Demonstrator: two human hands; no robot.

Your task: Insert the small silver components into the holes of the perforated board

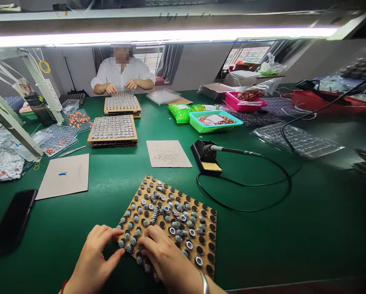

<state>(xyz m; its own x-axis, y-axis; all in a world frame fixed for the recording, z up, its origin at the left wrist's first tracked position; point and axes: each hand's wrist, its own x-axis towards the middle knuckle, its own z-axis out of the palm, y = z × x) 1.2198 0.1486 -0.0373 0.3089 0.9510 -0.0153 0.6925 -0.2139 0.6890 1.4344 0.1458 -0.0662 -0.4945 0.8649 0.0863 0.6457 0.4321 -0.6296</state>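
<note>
A square brown board lies turned at an angle on the green table, set with rows of black round pieces. Small silver round parts sit on many of these, and others lie loose in heaps and a short stack mid-board. At the board's left corner is my left hand, thumb and forefinger apart on either side of a small round part. My right hand bends over the lower left rows, fingers drawn together low over the parts. Whatever its fingertips pinch is hidden.
Behind the board stand a soldering iron in its holder and a cardboard sheet. A phone and another sheet lie left. Filled boards are stacked farther back, where a person works. A black cable loops right.
</note>
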